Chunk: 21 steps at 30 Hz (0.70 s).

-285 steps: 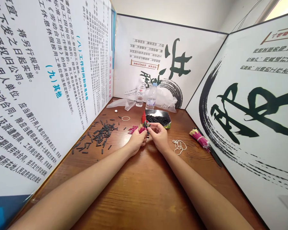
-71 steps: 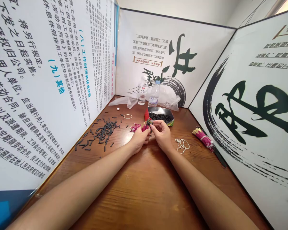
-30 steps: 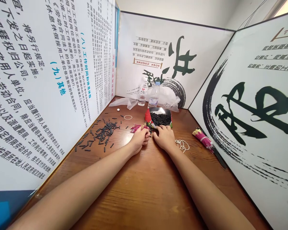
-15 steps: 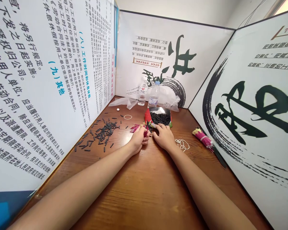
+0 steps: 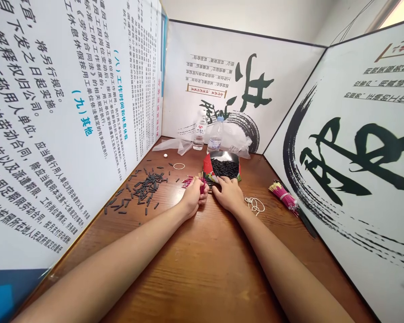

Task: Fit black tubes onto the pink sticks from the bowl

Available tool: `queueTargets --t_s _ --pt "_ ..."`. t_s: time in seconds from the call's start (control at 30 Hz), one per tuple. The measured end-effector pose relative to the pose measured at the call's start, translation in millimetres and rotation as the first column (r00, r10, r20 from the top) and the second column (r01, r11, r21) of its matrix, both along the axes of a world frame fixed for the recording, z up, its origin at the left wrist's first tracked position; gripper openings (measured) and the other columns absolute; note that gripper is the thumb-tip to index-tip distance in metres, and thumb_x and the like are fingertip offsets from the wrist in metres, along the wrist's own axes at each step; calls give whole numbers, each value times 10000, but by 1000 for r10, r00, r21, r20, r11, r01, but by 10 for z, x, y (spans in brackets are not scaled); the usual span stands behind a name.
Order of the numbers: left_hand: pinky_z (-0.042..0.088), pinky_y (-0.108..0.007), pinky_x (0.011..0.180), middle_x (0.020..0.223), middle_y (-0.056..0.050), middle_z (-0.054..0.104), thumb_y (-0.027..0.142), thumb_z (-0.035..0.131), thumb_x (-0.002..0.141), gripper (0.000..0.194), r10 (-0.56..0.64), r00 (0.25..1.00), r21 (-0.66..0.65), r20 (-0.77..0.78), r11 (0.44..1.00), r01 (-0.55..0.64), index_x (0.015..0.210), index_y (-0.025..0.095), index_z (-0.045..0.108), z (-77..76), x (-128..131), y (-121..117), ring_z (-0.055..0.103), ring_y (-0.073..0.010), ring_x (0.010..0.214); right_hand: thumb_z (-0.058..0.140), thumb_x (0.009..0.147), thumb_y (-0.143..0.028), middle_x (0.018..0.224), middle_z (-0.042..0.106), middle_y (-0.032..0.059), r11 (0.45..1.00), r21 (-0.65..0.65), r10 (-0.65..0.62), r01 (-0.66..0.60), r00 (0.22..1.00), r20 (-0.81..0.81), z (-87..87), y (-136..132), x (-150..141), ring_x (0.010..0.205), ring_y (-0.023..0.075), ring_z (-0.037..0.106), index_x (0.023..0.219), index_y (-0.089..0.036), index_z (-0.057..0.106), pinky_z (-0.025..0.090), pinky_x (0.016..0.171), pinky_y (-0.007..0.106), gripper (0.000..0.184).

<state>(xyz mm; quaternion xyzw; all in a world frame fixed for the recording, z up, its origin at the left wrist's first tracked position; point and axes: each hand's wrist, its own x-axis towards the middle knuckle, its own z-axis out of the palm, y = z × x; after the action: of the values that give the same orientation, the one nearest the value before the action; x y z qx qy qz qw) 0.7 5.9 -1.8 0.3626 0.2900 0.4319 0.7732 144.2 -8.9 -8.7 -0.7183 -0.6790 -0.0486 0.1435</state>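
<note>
My left hand (image 5: 192, 199) is closed around a bundle of thin pink sticks (image 5: 190, 180) with gold-coloured ends, which fan out past the fingers to the left and up. Close beside it, my right hand (image 5: 229, 194) lies low at the front of an open box (image 5: 241, 172), fingers forward and somewhat apart. A few short black pieces (image 5: 210, 184) lie between the two hands; the undersides of the right fingers are hidden. Inside the box is a heap of small black tubes (image 5: 225, 168). More loose black tubes (image 5: 148, 186) are scattered to the left on the wooden table (image 5: 188, 278).
A banded bundle of pink sticks (image 5: 284, 197) lies at the right by the panel. White rubber bands (image 5: 255, 205) are right of my hand; another band (image 5: 179, 166) lies farther back. Two water bottles (image 5: 199, 132) and plastic film (image 5: 175, 146) stand behind. Printed panels (image 5: 208, 40) enclose the table.
The view has shifted slightly. My right hand has slid a little left along the box front; my left hand keeps hold of the pink sticks.
</note>
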Motion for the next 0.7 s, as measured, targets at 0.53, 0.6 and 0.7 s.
queueTargets --t_s 0.53,0.6,0.7 --pt "150 -161 347 577 47 430 233 465 773 122 43 998 5 47 999 -43 691 189 386 14 10 0 267 -33 368 433 898 -270 1082 694 81 878 478 236 -34 899 -369 -5 39 74 1059 222 552 1031 -160 697 405 989 358 315" --pt "154 -161 347 570 51 433 256 481 784 134 44 998 14 47 999 -45 711 196 385 10 12 -2 262 -35 366 447 902 -299 987 710 74 864 504 271 -11 854 -445 -6 33 76 985 213 585 940 -183 706 439 923 349 286" --pt "152 -160 351 565 58 437 280 496 796 153 45 998 26 48 999 -47 741 206 375 4 11 -7 261 -36 363 518 874 -363 840 696 62 859 508 259 68 797 -545 -38 42 82 821 199 596 831 -187 691 461 772 317 250"
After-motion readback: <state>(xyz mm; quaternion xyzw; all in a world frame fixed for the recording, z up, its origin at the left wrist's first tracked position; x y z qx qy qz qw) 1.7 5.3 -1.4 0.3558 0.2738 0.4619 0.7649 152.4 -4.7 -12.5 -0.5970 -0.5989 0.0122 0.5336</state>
